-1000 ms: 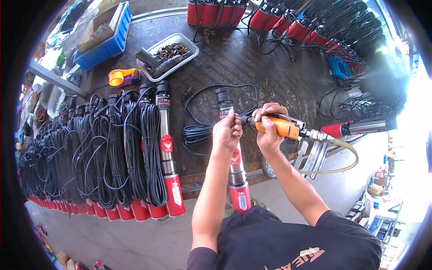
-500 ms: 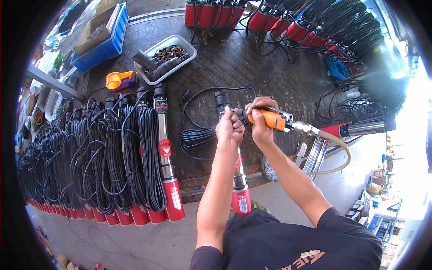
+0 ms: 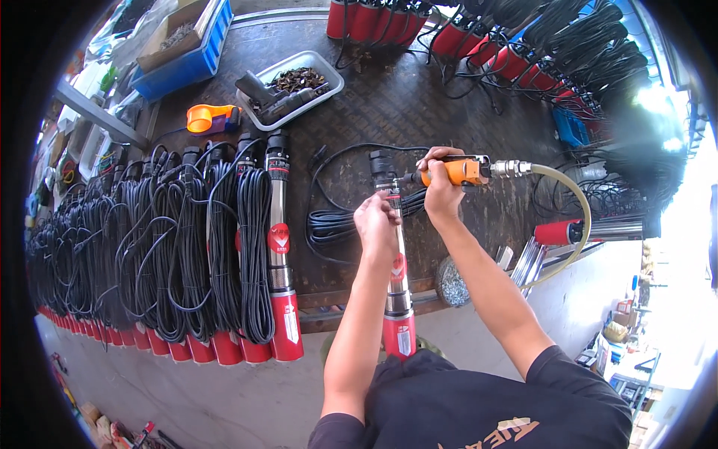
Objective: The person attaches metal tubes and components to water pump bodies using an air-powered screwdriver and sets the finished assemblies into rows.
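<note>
A long steel submersible pump [image 3: 399, 267] with a red end lies in front of me, its black top away from me. My right hand [image 3: 443, 183] grips an orange air screwdriver [image 3: 465, 172], its tip pointing left at the pump's upper part. Whether the tip touches the pump cannot be told. My left hand [image 3: 376, 222] is at the pump's upper tube, below the screwdriver tip. Its fingers are curled and pinched together, and anything between them is too small to make out. A coiled black cable [image 3: 333, 225] lies beside the pump, on its left.
Several finished-looking pumps with bundled cables [image 3: 254, 254] line the bench's left. A white tray [image 3: 335, 84] holds small brown parts and a dark power tool. Behind it are an orange tape dispenser [image 3: 200, 118] and a blue bin [image 3: 179, 73]. More red-ended pumps [image 3: 389, 26] stand far back; a hose [image 3: 583, 202] curves right.
My left hand has drawn back from the screwdriver tip, down along the pump. The screwdriver in my right hand has shifted slightly up and right. The view has also shifted a little.
</note>
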A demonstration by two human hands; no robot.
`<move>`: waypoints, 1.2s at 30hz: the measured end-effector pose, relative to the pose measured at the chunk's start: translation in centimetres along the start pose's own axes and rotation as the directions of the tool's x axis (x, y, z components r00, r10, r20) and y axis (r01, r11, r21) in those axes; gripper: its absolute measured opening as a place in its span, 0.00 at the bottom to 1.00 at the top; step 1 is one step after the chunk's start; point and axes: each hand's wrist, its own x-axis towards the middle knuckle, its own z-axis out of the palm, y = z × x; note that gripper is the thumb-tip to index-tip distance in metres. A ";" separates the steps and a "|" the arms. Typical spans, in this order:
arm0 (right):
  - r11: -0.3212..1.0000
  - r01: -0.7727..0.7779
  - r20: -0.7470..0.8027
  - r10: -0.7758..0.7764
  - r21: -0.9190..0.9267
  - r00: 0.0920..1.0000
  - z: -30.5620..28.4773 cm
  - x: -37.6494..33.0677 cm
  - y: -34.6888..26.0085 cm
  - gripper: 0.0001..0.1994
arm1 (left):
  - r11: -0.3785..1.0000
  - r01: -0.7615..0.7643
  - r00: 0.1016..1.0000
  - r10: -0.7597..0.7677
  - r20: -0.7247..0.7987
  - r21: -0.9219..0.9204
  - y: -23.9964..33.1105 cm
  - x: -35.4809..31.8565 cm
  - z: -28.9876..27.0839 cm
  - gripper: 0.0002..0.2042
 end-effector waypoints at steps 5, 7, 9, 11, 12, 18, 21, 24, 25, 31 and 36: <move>0.998 0.013 0.041 -0.016 0.065 0.999 0.3 -0.2 0.5 0.09 | 0.985 -0.170 0.982 0.172 -0.078 0.029 -0.2 0.0 -2.6 0.08; 0.998 0.044 0.052 -0.047 0.052 0.998 0.2 -0.1 1.0 0.10 | 0.978 -0.204 0.977 0.206 -0.053 0.033 -0.2 -0.2 -2.7 0.09; 0.998 0.049 0.020 -0.050 0.040 0.999 0.3 0.0 1.5 0.09 | 0.978 -0.204 0.978 0.205 -0.025 0.034 -0.1 -0.6 -2.4 0.09; 0.997 0.024 0.008 -0.024 0.067 1.000 0.0 0.4 1.7 0.09 | 0.984 -0.174 0.984 0.175 -0.025 0.020 0.0 -0.9 -1.5 0.09; 0.998 0.030 -0.011 -0.029 0.055 1.000 0.3 0.3 1.5 0.08 | 0.987 -0.162 0.986 0.162 -0.025 0.014 0.0 -1.1 -1.1 0.09; 0.999 -0.048 -0.119 0.049 0.007 0.992 0.7 0.8 -0.6 0.07 | 0.993 0.118 0.987 -0.118 0.111 0.005 -0.5 2.4 -2.3 0.11; 1.000 -0.011 -0.160 0.015 0.027 0.987 -0.8 -0.5 -1.8 0.09 | 0.963 0.258 0.960 -0.245 0.139 -0.082 -0.8 3.2 -2.1 0.09; 0.980 -0.055 -0.163 0.087 0.191 0.983 -1.1 -2.3 -4.3 0.09 | 0.918 0.371 0.898 -0.316 0.306 -0.143 -1.0 3.4 -2.4 0.08; 0.980 -0.048 -0.155 0.079 0.194 0.985 -1.5 -2.7 -4.5 0.09 | 0.909 0.387 0.872 -0.306 0.382 -0.156 -1.3 3.0 -2.6 0.08; 0.974 -0.032 -0.163 0.070 0.224 0.984 -2.5 -2.8 -5.7 0.11 | 0.873 0.425 0.870 -0.319 0.376 -0.241 -2.7 1.0 -0.8 0.09; 0.987 -0.022 -0.073 0.033 0.156 0.997 -2.1 -2.6 -4.8 0.11 | 0.864 0.427 0.877 -0.325 0.353 -0.267 -2.7 1.7 0.0 0.09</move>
